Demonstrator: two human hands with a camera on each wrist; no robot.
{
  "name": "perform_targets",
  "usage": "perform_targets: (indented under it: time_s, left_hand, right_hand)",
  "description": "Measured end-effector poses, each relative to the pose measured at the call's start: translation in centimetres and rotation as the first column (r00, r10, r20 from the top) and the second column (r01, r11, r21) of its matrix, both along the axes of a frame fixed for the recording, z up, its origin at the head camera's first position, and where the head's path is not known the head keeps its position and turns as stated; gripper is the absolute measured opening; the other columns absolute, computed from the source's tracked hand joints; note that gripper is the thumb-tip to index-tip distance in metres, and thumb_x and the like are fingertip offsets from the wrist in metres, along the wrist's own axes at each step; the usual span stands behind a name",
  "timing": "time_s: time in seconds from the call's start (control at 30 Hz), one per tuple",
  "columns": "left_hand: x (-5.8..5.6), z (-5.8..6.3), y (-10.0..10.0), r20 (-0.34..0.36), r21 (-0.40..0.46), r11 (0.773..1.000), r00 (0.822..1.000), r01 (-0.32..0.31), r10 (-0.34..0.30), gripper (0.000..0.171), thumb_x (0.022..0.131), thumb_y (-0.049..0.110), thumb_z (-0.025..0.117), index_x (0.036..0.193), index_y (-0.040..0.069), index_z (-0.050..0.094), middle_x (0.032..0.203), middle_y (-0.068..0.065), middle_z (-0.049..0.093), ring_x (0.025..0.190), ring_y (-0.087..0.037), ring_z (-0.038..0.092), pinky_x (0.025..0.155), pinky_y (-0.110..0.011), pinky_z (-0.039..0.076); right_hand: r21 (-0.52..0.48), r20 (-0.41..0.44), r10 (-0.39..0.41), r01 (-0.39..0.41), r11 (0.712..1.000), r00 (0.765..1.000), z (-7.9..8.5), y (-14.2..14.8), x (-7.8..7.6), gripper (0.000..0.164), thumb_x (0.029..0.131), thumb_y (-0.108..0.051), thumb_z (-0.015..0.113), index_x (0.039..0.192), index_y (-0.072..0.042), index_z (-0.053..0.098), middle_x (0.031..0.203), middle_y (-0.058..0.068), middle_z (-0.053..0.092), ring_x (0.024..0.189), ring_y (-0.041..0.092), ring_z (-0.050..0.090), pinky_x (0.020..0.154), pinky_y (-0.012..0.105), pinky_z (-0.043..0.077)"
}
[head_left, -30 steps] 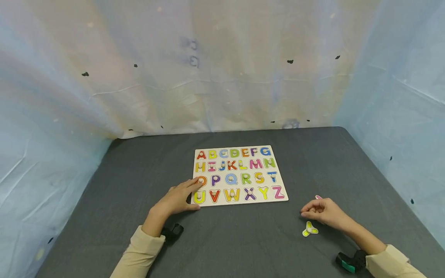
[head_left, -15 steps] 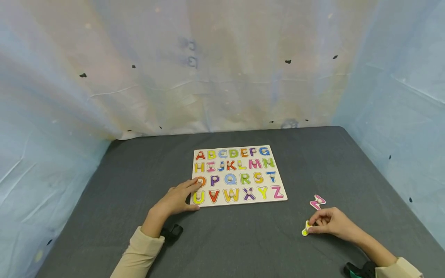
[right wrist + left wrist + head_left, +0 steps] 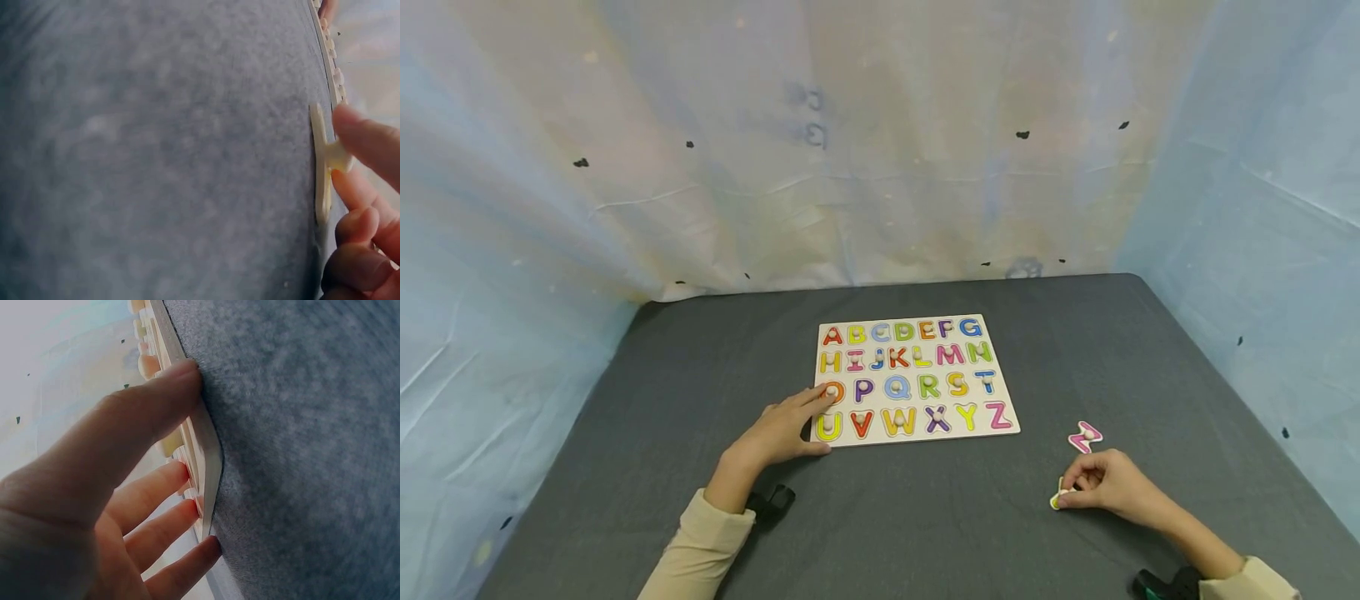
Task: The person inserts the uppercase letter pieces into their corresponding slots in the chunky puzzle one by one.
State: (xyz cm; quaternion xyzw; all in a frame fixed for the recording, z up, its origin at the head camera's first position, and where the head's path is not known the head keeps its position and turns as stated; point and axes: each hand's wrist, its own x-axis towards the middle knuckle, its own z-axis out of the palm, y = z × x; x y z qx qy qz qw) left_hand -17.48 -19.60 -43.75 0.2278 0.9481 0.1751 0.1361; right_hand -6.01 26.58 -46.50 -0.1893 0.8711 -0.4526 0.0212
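A wooden alphabet puzzle board (image 3: pixel 951 430) lies mid-table, with knobbed letters in its rows. No knobs show at its Y spot (image 3: pixel 967 416) and Z spot (image 3: pixel 997 415). My left hand (image 3: pixel 786 427) rests on the board's near left corner, fingers extended over the O and U, thumb (image 3: pixel 169 394) along the front edge. To the right of the board, my right hand (image 3: pixel 1112 483) pinches the knob (image 3: pixel 339 156) of a yellow Y puzzle piece (image 3: pixel 1055 502), partly hidden by the fingers. In the right wrist view the piece lies flat at the cloth.
Just beyond my right hand lies a loose pink letter piece (image 3: pixel 1085 437) with a knob. Grey cloth (image 3: pixel 910 525) covers the table. Light fabric walls (image 3: pixel 880 183) stand behind it and at both sides.
My right hand came back toward the yellow Y piece and took its knob between thumb and finger, uncovering the pink piece. My left hand stayed on the board.
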Motion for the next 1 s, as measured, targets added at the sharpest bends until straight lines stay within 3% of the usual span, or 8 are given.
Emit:
perform_targets:
  time_s: [0.13, 0.33, 0.6, 1.0]
  left_hand:
    - [0.0, 0.0, 0.0, 0.0, -0.002, 1.0, 1.0, 0.001, -0.001, 0.079, 0.08, 0.033, 0.077, 0.148, 0.015, 0.041, 0.159, -0.008, 0.032, 0.144, -0.037, 0.036, 0.106, -0.063, 0.031]
    - [0.0, 0.1, 0.0, -0.004, -0.004, 1.0, 1.0, 0.002, -0.002, 0.079, 0.08, 0.033, 0.077, 0.147, 0.015, 0.041, 0.159, -0.008, 0.032, 0.143, -0.037, 0.036, 0.106, -0.064, 0.031]
    - [0.1, 0.0, 0.1, 0.005, -0.005, 1.0, 1.0, -0.004, 0.004, 0.079, 0.08, 0.033, 0.077, 0.148, 0.015, 0.04, 0.159, -0.008, 0.032, 0.144, -0.037, 0.036, 0.107, -0.064, 0.03]
    - [0.0, 0.2, 0.2, 0.004, -0.012, 1.0, 1.0, -0.002, 0.002, 0.078, 0.081, 0.033, 0.077, 0.147, 0.015, 0.041, 0.159, -0.009, 0.032, 0.144, -0.036, 0.036, 0.107, -0.063, 0.031]
  right_hand:
    - [0.024, 0.013, -0.028, 0.028, 0.999, 1.0, 0.0, 0.1, 0.1, 0.018, 0.069, -0.008, 0.084, 0.066, -0.011, 0.066, 0.052, -0.01, 0.04, 0.05, -0.014, 0.03, 0.04, 0.015, 0.028]
    - [0.033, -0.038, -0.043, 0.045, 0.998, 0.998, 0.4, -0.5, -0.8, 0.014, 0.069, -0.004, 0.082, 0.069, -0.009, 0.069, 0.05, 0.005, 0.044, 0.051, -0.013, 0.03, 0.04, 0.016, 0.028]
    - [0.097, -0.014, -0.095, 0.096, 0.991, 0.995, 1.9, -1.6, -3.0, 0.008, 0.074, -0.008, 0.08, 0.077, -0.008, 0.073, 0.059, -0.016, 0.04, 0.051, -0.009, 0.031, 0.044, 0.017, 0.028]
    - [0.088, -0.047, -0.082, 0.086, 0.992, 0.995, 3.1, -3.3, -5.3, 0.008, 0.076, -0.007, 0.079, 0.082, -0.004, 0.074, 0.061, -0.012, 0.042, 0.053, -0.007, 0.033, 0.045, 0.017, 0.028]
